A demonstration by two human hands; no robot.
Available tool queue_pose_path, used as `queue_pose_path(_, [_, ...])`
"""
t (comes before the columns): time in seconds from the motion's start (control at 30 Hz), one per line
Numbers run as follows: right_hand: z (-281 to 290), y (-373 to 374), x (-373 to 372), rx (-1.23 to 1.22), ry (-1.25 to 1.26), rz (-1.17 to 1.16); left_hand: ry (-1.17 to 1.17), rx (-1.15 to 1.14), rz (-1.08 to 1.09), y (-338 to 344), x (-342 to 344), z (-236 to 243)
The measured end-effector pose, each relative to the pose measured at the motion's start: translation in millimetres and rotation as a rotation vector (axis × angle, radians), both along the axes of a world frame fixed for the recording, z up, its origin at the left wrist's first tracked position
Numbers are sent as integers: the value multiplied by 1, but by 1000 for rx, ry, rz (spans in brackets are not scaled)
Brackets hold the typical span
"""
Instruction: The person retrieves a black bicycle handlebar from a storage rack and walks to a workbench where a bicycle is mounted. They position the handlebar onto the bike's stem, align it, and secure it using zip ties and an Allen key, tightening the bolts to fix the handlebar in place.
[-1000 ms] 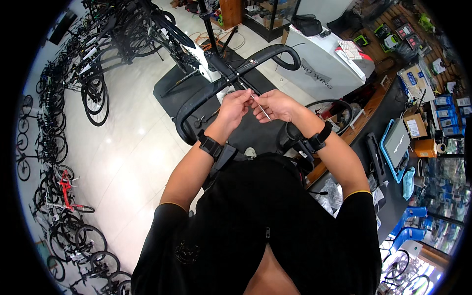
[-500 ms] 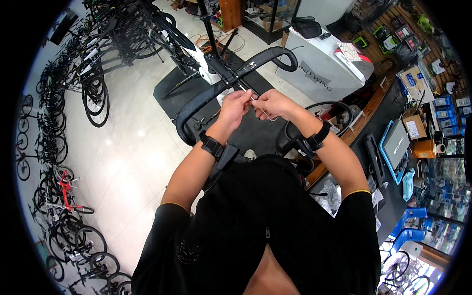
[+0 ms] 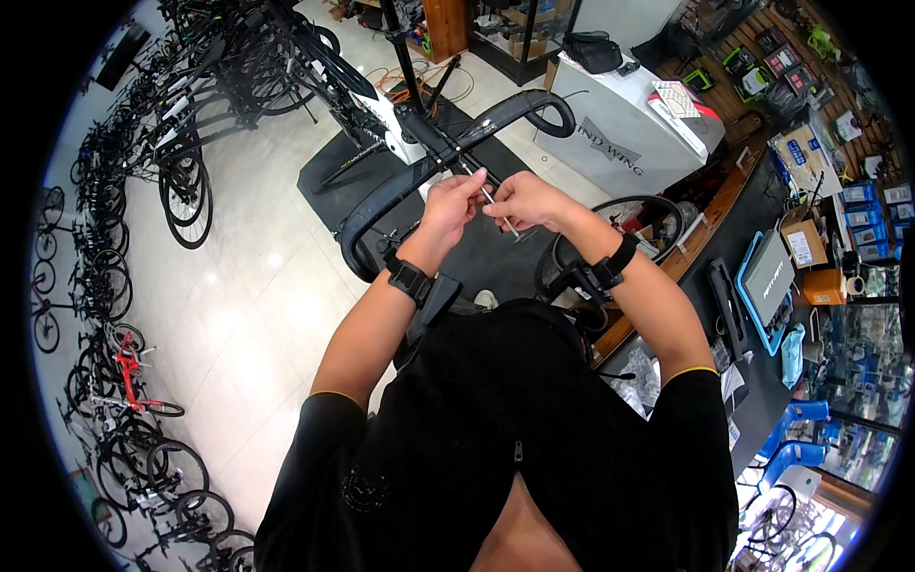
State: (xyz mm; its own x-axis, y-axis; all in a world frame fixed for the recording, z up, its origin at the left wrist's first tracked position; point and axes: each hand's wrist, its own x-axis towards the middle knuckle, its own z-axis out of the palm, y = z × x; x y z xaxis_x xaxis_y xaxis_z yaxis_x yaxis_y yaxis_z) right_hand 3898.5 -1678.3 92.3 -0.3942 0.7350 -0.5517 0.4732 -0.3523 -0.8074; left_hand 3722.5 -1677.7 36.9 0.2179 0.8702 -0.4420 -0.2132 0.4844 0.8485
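Both hands stay together above the black handlebar [image 3: 419, 176], as before. The left hand [image 3: 448, 205] and right hand [image 3: 519, 200] both pinch a thin metal tool [image 3: 498, 208], now slightly closer to the stem.

The shop is bright and evenly lit, with soft glare spots on the pale tiled floor [image 3: 257, 276]. Edges bend strongly (fisheye lens) inside a black rim; small details there look blurred.
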Motion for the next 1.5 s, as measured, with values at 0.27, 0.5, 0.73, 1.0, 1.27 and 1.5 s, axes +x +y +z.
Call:
queue_pose_path(0.27, [-4, 1, 0, -42, 57, -106, -250, -7, 15, -8, 4, 12])
queue_pose_path(0.5, [-4, 3, 0, -67, 48, -63, -92, -6, 31, 1, 8, 3])
queue_pose_path(0.73, [0, 5, -3, -102, 54, -78, -131, 14, 64, 2, 1, -1])
queue_pose_path(1.0, [-7, 10, 2, -80, 102, -121, -333, 40, 80, -10, 10, 29])
queue_pose_path(1.27, [4, 16, -3, -80, 9, -29, -137, -34, 76, 3, 2, -8])
queue_pose_path(1.5, [-2, 20, -2, -152, 58, -94, -233, 40, -3, -1, -3, 5])
